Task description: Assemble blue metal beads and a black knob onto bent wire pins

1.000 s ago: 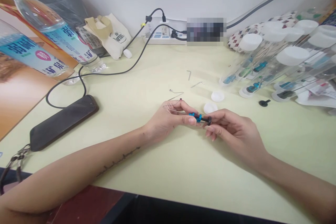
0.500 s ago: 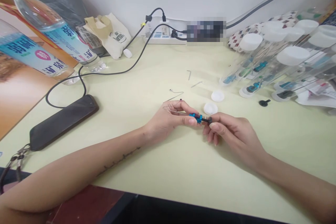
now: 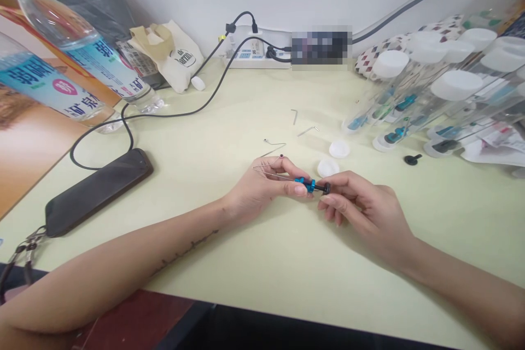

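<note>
Our left hand pinches a wire running into the blue-and-black part, which our right hand grips above the counter; a slipped pinch could bend the wire or drop the part.

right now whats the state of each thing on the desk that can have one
left hand: pinching thin wire
right hand: pinching blue-and-black fitting
phone: lying flat, dark
power strip: cables plugged in
clear tubes: white caps on
hex key: lying loose
</note>
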A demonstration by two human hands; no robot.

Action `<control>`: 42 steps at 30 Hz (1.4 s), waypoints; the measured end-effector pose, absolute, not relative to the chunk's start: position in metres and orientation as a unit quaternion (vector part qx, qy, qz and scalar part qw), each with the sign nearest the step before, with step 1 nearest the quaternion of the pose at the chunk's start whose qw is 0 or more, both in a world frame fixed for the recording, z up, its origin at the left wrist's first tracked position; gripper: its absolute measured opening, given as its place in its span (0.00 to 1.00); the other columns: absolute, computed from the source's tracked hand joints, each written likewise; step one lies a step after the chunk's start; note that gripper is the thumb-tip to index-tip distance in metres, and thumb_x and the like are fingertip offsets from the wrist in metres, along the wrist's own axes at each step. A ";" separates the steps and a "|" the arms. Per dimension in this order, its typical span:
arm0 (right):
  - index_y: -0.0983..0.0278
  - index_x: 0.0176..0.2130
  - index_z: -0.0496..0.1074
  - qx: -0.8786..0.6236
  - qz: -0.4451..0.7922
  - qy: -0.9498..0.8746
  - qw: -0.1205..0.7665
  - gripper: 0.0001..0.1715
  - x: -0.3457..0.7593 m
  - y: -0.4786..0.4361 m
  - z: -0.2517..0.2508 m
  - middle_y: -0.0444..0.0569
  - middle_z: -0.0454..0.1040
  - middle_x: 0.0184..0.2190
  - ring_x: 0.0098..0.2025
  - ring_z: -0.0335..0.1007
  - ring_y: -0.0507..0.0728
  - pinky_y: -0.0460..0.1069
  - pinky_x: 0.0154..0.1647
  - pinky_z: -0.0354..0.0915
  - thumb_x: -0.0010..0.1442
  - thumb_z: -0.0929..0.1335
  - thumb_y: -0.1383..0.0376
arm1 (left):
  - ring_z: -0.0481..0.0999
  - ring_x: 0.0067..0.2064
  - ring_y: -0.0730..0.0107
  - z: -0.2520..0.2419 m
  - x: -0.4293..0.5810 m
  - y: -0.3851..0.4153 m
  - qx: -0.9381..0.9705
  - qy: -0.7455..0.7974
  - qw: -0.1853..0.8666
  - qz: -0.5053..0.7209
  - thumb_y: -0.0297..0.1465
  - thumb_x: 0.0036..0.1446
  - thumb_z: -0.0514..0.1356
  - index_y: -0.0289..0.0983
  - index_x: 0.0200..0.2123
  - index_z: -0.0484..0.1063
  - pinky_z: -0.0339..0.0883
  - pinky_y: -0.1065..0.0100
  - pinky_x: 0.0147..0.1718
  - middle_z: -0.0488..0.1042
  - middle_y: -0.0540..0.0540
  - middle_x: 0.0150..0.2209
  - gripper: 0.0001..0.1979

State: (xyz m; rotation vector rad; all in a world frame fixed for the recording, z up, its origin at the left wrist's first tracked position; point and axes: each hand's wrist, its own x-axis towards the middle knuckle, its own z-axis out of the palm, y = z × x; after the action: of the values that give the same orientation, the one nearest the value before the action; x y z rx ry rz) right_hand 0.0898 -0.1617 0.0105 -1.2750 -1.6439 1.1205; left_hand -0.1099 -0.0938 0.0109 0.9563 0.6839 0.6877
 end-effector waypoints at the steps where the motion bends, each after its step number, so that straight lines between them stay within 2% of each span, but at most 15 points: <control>1: 0.58 0.42 0.68 -0.499 0.439 -0.645 0.379 0.06 0.090 -0.162 0.010 0.40 0.73 0.25 0.24 0.69 0.47 0.42 0.25 0.67 0.64 0.65 0.61 | 0.79 0.33 0.74 0.011 -0.110 -0.094 0.442 0.314 0.778 0.317 0.24 0.43 0.70 0.32 0.29 0.74 0.72 0.69 0.39 0.78 0.51 0.29 0.09; 8: 0.60 0.40 0.69 -0.490 0.434 -0.656 0.376 0.07 0.091 -0.161 0.010 0.40 0.73 0.24 0.22 0.68 0.46 0.41 0.23 0.66 0.65 0.63 0.61 | 0.79 0.34 0.72 0.010 -0.110 -0.093 0.451 0.308 0.778 0.311 0.24 0.42 0.70 0.32 0.29 0.74 0.73 0.67 0.40 0.79 0.50 0.29 0.09; 16: 0.61 0.32 0.70 -0.473 0.437 -0.677 0.355 0.16 0.093 -0.160 0.009 0.43 0.72 0.23 0.22 0.67 0.47 0.41 0.22 0.65 0.67 0.60 0.59 | 0.79 0.33 0.73 0.010 -0.110 -0.094 0.458 0.302 0.776 0.310 0.23 0.42 0.70 0.32 0.28 0.74 0.72 0.70 0.37 0.79 0.50 0.30 0.09; 18: 0.61 0.36 0.71 -0.479 0.425 -0.678 0.362 0.13 0.093 -0.160 0.008 0.42 0.72 0.23 0.22 0.67 0.47 0.42 0.23 0.65 0.67 0.60 0.59 | 0.79 0.33 0.73 0.009 -0.110 -0.094 0.450 0.306 0.777 0.317 0.23 0.43 0.70 0.32 0.29 0.75 0.72 0.69 0.39 0.79 0.50 0.30 0.09; 20: 0.60 0.46 0.68 -0.490 0.398 -0.679 0.374 0.11 0.092 -0.161 0.008 0.41 0.73 0.24 0.22 0.67 0.47 0.41 0.24 0.65 0.66 0.62 0.61 | 0.79 0.34 0.73 0.007 -0.110 -0.093 0.436 0.306 0.779 0.332 0.24 0.44 0.69 0.33 0.30 0.75 0.72 0.68 0.40 0.79 0.50 0.31 0.08; 22: 0.59 0.54 0.62 -0.501 0.368 -0.683 0.383 0.17 0.091 -0.162 0.009 0.39 0.73 0.25 0.22 0.67 0.46 0.41 0.25 0.66 0.65 0.64 0.63 | 0.79 0.34 0.74 0.006 -0.110 -0.092 0.424 0.304 0.780 0.345 0.24 0.44 0.69 0.33 0.30 0.74 0.72 0.68 0.41 0.79 0.51 0.31 0.08; 23: 0.58 0.54 0.61 -0.503 0.357 -0.687 0.385 0.19 0.090 -0.163 0.008 0.38 0.73 0.25 0.23 0.67 0.46 0.41 0.25 0.66 0.64 0.64 0.64 | 0.79 0.33 0.74 0.006 -0.110 -0.092 0.422 0.305 0.780 0.346 0.24 0.44 0.69 0.33 0.30 0.74 0.72 0.68 0.41 0.79 0.51 0.32 0.08; 28: 0.58 0.49 0.62 -0.502 0.339 -0.693 0.391 0.12 0.089 -0.164 0.006 0.37 0.73 0.25 0.23 0.68 0.45 0.40 0.26 0.66 0.64 0.64 0.68 | 0.79 0.34 0.73 0.007 -0.109 -0.093 0.436 0.318 0.773 0.334 0.24 0.43 0.70 0.33 0.29 0.75 0.71 0.67 0.41 0.78 0.51 0.30 0.09; 42: 0.59 0.44 0.64 -0.505 0.361 -0.686 0.379 0.06 0.090 -0.163 0.007 0.37 0.71 0.23 0.21 0.65 0.44 0.38 0.23 0.64 0.65 0.64 0.65 | 0.78 0.34 0.72 0.010 -0.109 -0.094 0.442 0.320 0.771 0.328 0.26 0.42 0.70 0.33 0.29 0.75 0.71 0.66 0.41 0.78 0.50 0.29 0.09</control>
State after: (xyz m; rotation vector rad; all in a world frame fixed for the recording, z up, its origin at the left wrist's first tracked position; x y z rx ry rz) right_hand 0.0902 -0.1625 0.0069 -1.2894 -1.7522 0.9229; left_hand -0.1091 -0.0940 0.0095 0.9580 0.6936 0.7101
